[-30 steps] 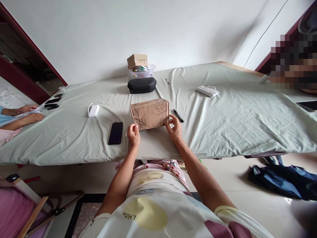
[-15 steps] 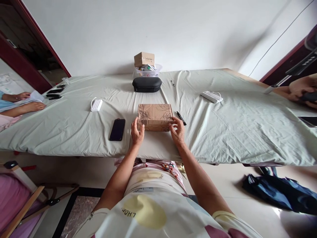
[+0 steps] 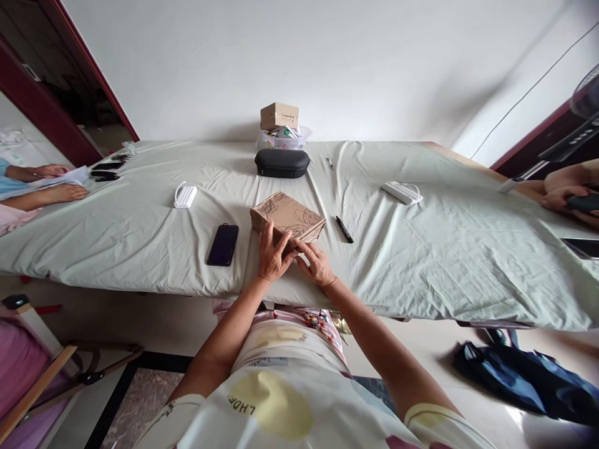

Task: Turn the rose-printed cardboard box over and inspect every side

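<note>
A brown cardboard box (image 3: 289, 213) with dark scribbled rose-like drawings lies on the cloth-covered table, turned at an angle with a corner toward me. My left hand (image 3: 274, 257) grips its near left side, index finger on the top edge and other fingers spread. My right hand (image 3: 317, 264) is at the near corner, fingertips on the lower edge, close to the left thumb. The undersides of the fingers are partly hidden. Just right of the box rests a black marker pen (image 3: 345, 229). To the left lies a dark smartphone (image 3: 223, 245).
Behind the box stands a black zip case (image 3: 282, 163), with a plastic basket (image 3: 299, 138) and a small carton (image 3: 279, 116) beyond. White power strip-like blocks lie left (image 3: 186, 196) and right (image 3: 402, 193). Other people's hands are at both table ends.
The box has rotated from square-on to a slant. My right hand has come off its right side and moved left to the near corner; my left hand has shifted right along the front.
</note>
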A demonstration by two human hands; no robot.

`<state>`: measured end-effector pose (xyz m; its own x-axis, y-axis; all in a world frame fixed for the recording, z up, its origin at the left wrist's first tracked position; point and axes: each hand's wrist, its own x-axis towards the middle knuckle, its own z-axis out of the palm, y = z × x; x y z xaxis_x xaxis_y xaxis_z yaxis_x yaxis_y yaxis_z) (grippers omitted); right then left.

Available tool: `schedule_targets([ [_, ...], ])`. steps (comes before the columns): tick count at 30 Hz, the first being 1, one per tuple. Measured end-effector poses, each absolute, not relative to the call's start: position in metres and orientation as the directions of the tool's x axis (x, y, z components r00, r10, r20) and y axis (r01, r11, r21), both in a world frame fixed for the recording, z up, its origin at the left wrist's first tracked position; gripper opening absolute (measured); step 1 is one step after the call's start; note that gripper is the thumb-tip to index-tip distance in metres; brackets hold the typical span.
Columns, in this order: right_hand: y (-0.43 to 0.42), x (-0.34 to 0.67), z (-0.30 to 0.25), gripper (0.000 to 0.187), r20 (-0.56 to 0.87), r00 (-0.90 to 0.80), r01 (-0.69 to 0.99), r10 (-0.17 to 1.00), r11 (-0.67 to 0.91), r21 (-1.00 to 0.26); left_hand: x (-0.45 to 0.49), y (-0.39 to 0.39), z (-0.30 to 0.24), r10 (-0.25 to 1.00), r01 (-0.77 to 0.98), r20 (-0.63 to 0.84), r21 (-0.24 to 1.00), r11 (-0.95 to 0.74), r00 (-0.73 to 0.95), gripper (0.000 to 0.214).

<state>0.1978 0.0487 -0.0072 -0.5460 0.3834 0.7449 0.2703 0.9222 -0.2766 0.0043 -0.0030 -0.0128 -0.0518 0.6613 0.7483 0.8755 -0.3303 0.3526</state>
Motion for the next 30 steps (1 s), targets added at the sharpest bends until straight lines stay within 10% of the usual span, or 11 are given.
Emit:
schedule_targets([
  [12, 0.08, 0.216, -0.009, 0.05, 0.496, 0.081, 0.494, 0.865, 0.397, -0.774, 0.007, -0.004, -0.006, 0.688, 0.762, 0.717, 0.509, -0.4, -0.117, 0.048],
  [30, 0.074, 0.212, -0.002, 0.024, 0.313, -0.094, 0.585, 0.945, 0.307, -0.751, 0.001, 0.011, -0.024, 0.812, 0.735, 0.498, 0.664, -0.134, -0.303, 0.064],
])
